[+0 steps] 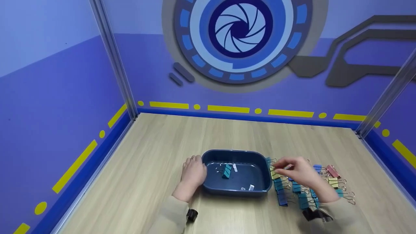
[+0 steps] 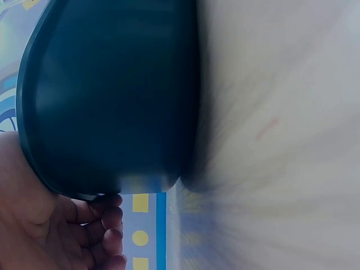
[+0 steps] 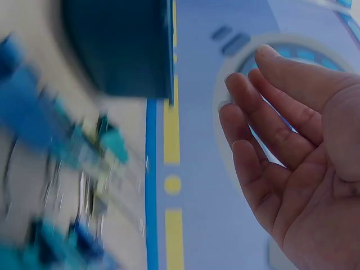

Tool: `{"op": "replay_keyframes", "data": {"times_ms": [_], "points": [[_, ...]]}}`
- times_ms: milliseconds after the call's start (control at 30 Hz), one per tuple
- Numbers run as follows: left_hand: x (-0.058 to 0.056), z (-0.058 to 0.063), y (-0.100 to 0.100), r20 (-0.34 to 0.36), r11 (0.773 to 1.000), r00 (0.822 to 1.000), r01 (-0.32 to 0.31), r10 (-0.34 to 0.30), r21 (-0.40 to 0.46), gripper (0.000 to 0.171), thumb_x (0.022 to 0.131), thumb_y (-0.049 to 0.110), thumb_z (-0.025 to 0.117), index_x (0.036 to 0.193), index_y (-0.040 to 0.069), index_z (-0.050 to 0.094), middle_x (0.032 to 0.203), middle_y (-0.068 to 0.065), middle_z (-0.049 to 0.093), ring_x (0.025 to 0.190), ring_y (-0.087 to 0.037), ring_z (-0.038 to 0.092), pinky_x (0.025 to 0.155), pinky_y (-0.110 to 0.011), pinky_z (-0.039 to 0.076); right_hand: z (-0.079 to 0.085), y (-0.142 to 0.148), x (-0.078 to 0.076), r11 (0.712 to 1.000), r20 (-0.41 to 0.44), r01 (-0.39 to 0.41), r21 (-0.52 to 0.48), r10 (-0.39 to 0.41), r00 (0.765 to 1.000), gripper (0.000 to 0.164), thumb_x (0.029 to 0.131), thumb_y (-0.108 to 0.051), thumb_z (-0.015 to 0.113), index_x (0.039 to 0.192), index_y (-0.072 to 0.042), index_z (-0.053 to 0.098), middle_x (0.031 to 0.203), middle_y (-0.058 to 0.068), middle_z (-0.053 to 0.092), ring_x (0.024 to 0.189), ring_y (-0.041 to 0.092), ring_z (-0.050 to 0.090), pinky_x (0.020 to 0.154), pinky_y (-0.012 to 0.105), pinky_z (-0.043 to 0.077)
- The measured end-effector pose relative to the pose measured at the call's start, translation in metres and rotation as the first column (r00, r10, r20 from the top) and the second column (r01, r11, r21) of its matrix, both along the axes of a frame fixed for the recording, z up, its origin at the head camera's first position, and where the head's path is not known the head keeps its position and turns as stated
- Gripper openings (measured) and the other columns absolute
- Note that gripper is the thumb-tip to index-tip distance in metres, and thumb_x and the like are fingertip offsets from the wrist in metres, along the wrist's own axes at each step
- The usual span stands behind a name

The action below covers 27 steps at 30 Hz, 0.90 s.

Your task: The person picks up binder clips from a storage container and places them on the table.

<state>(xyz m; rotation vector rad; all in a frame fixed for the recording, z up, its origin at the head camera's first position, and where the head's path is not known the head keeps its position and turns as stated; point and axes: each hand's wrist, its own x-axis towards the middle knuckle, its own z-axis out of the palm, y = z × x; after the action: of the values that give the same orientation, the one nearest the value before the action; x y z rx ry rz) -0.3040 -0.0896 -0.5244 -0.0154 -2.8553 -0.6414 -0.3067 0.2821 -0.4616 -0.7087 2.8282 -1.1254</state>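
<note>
A dark blue-grey plastic bin (image 1: 237, 192) stands on the table with a teal binder clip (image 1: 227, 171) inside. My left hand (image 1: 194, 170) rests against the bin's left side; in the left wrist view its fingers (image 2: 112, 242) are loosely bent beside the bin's wall. Just right of the bin, my right hand (image 1: 300, 170) hovers over binder clips. The right wrist view shows its fingers (image 3: 247, 163) gently bent, with nothing between fingers and thumb. A yellow clip (image 1: 275, 175) and a blue clip (image 1: 282, 198) lie beside the bin's right wall.
More binder clips spread under and around the right forearm, among them a red one (image 1: 333, 171), a yellow one (image 1: 333, 182) and a teal one (image 1: 304, 201). Small whitish bits (image 1: 251, 187) show on the bin's floor. Printed panels (image 1: 146, 71) enclose the wooden table (image 1: 162, 139).
</note>
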Motion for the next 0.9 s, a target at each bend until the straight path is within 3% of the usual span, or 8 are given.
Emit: {"op": "replay_keyframes", "data": {"times_ms": [133,267,400,633,900], "points": [[0.0,0.001,0.001,0.015,1.0,1.0,-0.003,0.003,0.003,0.032,0.098,0.019,0.057,0.121,-0.005,0.06,0.116,-0.022,0.064,0.111,-0.039,0.058,0.095,-0.05,0.045,0.001,-0.025,-0.009,0.997,-0.016,-0.076,-0.003,0.076,0.997,0.02,0.093,-0.022,0.075,0.107,-0.008,0.077,0.102,0.005,0.077,0.087,0.007,0.069,0.077,0.026,0.057],[-0.001,0.001,0.0,0.026,1.0,1.0,-0.008,0.008,0.002,0.033,0.099,0.019,0.057,0.123,-0.004,0.059,0.118,-0.022,0.064,0.113,-0.039,0.057,0.096,-0.051,0.045,0.0,-0.046,-0.015,0.995,-0.015,-0.102,0.004,0.102,0.995,0.018,0.093,-0.021,0.076,0.107,-0.01,0.078,0.101,0.003,0.078,0.087,0.007,0.069,0.079,0.027,0.057],[-0.001,0.0,-0.001,0.01,1.0,1.0,-0.008,0.008,0.002,0.032,0.098,0.018,0.058,0.121,-0.004,0.06,0.117,-0.022,0.064,0.113,-0.039,0.057,0.095,-0.051,0.045,-0.002,-0.064,-0.02,0.99,-0.029,-0.139,-0.004,0.139,0.99,0.016,0.092,-0.021,0.076,0.105,-0.013,0.078,0.101,0.002,0.078,0.089,0.009,0.069,0.082,0.029,0.057],[0.001,-0.001,-0.002,-0.031,1.0,0.999,0.006,-0.006,0.002,0.028,0.097,0.017,0.059,0.115,-0.003,0.06,0.11,-0.021,0.065,0.108,-0.04,0.059,0.089,-0.05,0.046,-0.004,-0.091,-0.029,0.972,-0.037,-0.234,-0.03,0.233,0.972,0.018,0.09,-0.014,0.077,0.106,-0.005,0.077,0.1,0.006,0.078,0.089,0.01,0.07,0.079,0.024,0.056],[0.001,0.0,-0.001,-0.028,1.0,1.0,0.008,-0.008,0.006,0.028,0.097,0.017,0.059,0.115,-0.004,0.061,0.11,-0.021,0.065,0.106,-0.04,0.059,0.089,-0.05,0.046,-0.011,-0.128,-0.036,0.965,0.011,-0.26,0.029,0.26,0.966,0.02,0.09,-0.012,0.075,0.109,-0.006,0.076,0.103,0.007,0.077,0.09,0.015,0.07,0.079,0.028,0.056]]}}
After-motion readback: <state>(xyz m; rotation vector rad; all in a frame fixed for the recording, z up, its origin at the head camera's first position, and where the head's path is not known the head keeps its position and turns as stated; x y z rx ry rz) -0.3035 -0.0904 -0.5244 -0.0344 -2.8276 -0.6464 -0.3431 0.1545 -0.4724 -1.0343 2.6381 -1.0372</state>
